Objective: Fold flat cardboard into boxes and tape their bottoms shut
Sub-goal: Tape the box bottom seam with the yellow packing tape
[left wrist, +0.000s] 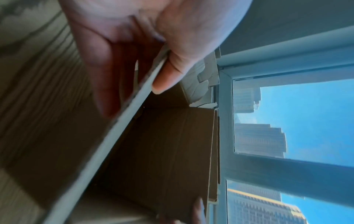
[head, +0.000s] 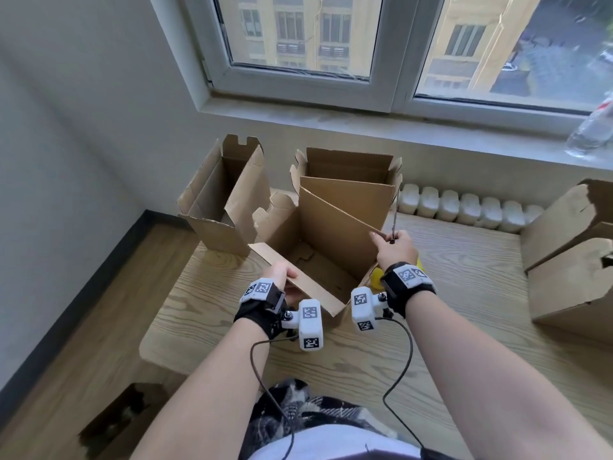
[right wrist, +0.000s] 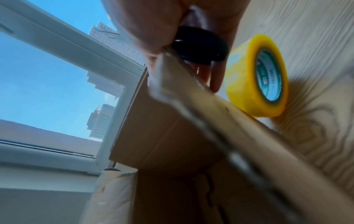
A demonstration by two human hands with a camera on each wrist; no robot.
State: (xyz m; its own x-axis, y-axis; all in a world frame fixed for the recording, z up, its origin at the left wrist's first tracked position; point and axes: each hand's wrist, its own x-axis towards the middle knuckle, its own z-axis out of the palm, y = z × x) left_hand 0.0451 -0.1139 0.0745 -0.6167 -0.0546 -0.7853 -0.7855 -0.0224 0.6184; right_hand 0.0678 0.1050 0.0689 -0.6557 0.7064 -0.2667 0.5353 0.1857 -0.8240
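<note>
Box point(head: 318, 247) flaps pinched: near one by left hand point(head: 282, 277), right one by right hand point(head: 396, 249).

A window point(head: 331, 44) with a pale frame spans the far wall; buildings point(head: 292, 28) show through the glass. A clear plastic bottle point(head: 593, 127) lies on the sill point(head: 398, 127) at the right. A white radiator point(head: 464, 207) runs below the sill. Wood-grain floor point(head: 109, 293) meets a dark baseboard point(head: 83, 293) at the left.

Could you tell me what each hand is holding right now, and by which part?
Both hold the open cardboard box: the left hand grips the near flap's edge; the right hand pinches the right flap's corner, also holding scissors.
</note>
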